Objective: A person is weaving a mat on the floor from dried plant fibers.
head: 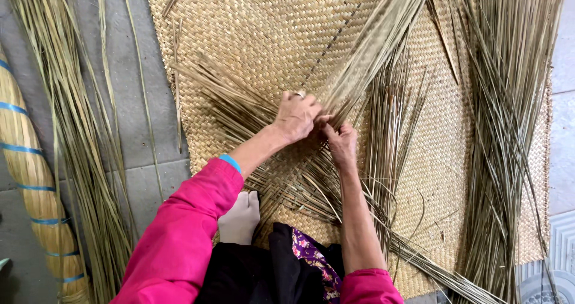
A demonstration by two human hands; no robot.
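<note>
1. A rolled mat (27,178) bound with blue bands lies off the woven mat's left edge, beside loose reeds (78,130) on the grey floor
2. The left hand (295,117), in a pink sleeve, rests fingers curled over a flat band of reed strands (371,46) near the woven mat's (251,22) middle
3. The right hand (342,145) pinches the same strands just beside it
4. A reed bundle (509,100) lies along the mat's right edge
</note>
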